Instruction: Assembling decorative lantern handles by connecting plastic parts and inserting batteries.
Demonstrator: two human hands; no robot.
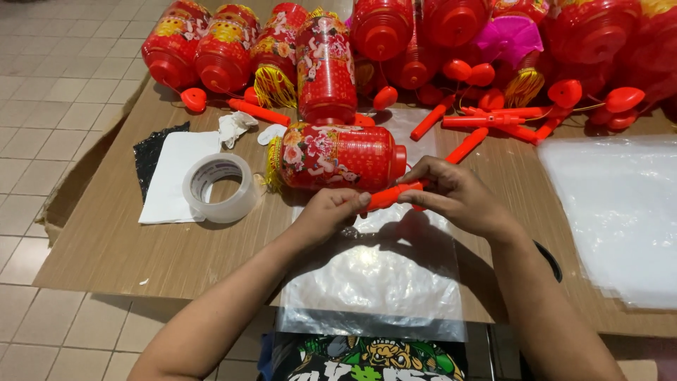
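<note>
A red cylindrical lantern (337,156) with flower prints and a yellow tassel lies on its side in the middle of the cardboard sheet (127,240). Just in front of it I hold an orange-red plastic stick (390,195) level between both hands. My left hand (326,213) pinches its left end. My right hand (455,195) wraps over its right part. Under my hands lies a clear plastic bag (374,279).
Many more red lanterns (226,46) are piled along the far edge, with loose orange sticks (493,121) and heart-shaped pieces among them. A roll of clear tape (220,188) rests on white paper at left. A stack of clear bags (620,212) lies at right. Tiled floor surrounds the cardboard.
</note>
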